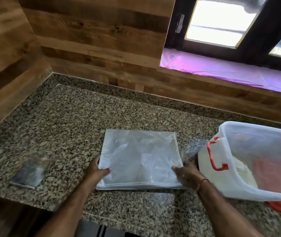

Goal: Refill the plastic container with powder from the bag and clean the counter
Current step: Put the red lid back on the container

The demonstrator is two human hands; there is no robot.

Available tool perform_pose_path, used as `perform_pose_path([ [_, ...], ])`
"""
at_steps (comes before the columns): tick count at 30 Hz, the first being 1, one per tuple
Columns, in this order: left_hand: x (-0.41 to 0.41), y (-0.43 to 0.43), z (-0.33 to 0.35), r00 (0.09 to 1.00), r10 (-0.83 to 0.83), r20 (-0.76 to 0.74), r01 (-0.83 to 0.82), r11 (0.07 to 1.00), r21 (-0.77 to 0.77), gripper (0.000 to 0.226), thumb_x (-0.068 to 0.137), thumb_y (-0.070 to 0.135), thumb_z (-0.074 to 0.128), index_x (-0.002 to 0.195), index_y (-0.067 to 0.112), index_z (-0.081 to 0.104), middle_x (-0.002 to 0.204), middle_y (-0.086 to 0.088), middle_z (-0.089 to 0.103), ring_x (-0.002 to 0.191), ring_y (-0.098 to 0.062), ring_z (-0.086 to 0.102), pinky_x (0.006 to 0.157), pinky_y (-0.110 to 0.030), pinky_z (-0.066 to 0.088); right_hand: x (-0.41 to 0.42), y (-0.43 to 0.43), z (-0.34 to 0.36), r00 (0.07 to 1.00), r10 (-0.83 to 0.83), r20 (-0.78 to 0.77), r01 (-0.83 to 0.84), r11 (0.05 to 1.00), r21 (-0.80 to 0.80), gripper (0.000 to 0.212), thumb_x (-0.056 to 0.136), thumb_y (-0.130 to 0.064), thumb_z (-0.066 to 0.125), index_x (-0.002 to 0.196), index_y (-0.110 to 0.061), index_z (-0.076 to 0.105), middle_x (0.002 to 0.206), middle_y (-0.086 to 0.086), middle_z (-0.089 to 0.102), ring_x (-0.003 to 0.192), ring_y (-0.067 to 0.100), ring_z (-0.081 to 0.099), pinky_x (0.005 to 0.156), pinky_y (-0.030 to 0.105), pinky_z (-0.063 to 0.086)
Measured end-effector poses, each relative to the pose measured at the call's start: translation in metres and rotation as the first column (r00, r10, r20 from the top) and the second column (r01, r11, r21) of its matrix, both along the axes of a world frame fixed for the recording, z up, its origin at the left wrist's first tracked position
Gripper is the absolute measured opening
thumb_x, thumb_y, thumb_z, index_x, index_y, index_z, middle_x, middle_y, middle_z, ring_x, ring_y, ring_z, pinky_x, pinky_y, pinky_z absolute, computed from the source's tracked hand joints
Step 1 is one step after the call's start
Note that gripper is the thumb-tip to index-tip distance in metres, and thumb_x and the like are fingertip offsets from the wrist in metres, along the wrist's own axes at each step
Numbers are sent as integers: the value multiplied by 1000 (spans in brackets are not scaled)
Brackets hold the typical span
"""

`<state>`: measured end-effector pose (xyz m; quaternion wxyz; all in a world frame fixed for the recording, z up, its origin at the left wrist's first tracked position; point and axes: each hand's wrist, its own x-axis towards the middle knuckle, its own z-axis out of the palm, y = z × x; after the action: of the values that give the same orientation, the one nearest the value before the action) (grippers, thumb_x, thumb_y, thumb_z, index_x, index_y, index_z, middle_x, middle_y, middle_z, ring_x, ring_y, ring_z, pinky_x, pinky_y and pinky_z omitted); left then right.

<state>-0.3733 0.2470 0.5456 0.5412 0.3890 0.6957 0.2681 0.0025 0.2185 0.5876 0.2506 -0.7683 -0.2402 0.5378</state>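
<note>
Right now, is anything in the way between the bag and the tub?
Nothing visible is. The bag lies on the counter, with the left hand and right hand pinching its near corners. The tub stands open just to its right, with only counter between them.

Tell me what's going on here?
A person is handling a flat, clear plastic bag on the counter, the left hand and right hand each pinching a near corner. The bag looks empty. To its right sits the open plastic container with white powder inside. A small clear packet lies farther left.
</note>
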Motion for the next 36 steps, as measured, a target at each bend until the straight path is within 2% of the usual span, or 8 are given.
perform_pose_path([
  [6, 16, -15, 14, 944, 45, -327, -3, 992, 127, 68, 75, 16, 90, 134, 13, 55, 126, -15, 66, 113, -35, 64, 83, -37, 49, -10, -11, 12, 887, 187, 422, -224, 974, 41, 25, 72, -34, 86, 76, -26, 63, 82, -6, 72, 80, 19, 72, 74, 36, 61],
  [9, 22, -21, 19, 881, 24, -472, 57, 986, 156, 74, 75, 20, 90, 139, 19, 52, 125, -17, 68, 106, -37, 66, 79, -37, 51, -8, -16, 15, 828, 274, 489, -314, 949, 0, 26, 74, -35, 85, 77, -28, 59, 93, 1, 75, 83, 21, 72, 72, 33, 59],
  [14, 37, -25, 32, 763, 21, -646, 58, 993, 101, 89, 76, 30, 87, 149, 17, 39, 139, -21, 50, 121, -44, 53, 95, -52, 49, -6, -22, 20, 752, 264, 605, -375, 925, 62, 31, 80, -23, 76, 102, -15, 56, 110, 10, 71, 94, 29, 67, 80, 40, 58],
  [19, 92, -6, 92, 778, 47, -627, 158, 951, 267, 86, 83, 40, 80, 153, 19, 35, 150, -17, 43, 134, -40, 44, 103, -57, 41, -16, -11, 55, 786, 170, 594, -425, 847, 320, 58, 87, -32, 74, 137, -15, 50, 132, 8, 54, 117, 25, 57, 94, 35, 49],
  [25, 190, 7, 170, 807, 37, -589, 337, 792, 510, 79, 87, 51, 72, 153, 25, 37, 148, -12, 47, 133, -35, 45, 100, -51, 43, 5, -10, 142, 909, 33, 415, -345, 618, 707, 46, 90, -32, 74, 131, -20, 55, 124, 1, 57, 104, 12, 65, 89, 36, 59],
  [30, 302, -5, 218, 815, 23, -579, 435, 637, 637, 73, 86, 54, 72, 147, 25, 45, 148, -9, 51, 135, -33, 47, 107, -51, 42, 106, -40, 210, 941, -117, 318, -247, 404, 881, 41, 90, -23, 76, 127, -17, 59, 122, 2, 64, 99, 8, 69, 80, 19, 57],
  [33, 385, -26, 230, 834, -11, -551, 451, 587, 672, 71, 86, 51, 72, 147, 27, 46, 150, -6, 49, 137, -30, 44, 110, -52, 41, 203, -66, 219, 905, -240, 352, -231, 416, 880, 42, 91, -26, 75, 129, -19, 60, 126, -2, 63, 108, 8, 65, 90, 15, 51],
  [36, 474, -50, 228, 829, -79, -554, 496, 561, 662, 72, 86, 55, 70, 149, 29, 45, 153, -3, 48, 141, -26, 43, 113, -51, 39, 302, -86, 199, 852, -366, 375, -156, 506, 848, 41, 90, -29, 75, 127, -18, 61, 123, 1, 64, 99, 12, 64, 86, 22, 51],
])
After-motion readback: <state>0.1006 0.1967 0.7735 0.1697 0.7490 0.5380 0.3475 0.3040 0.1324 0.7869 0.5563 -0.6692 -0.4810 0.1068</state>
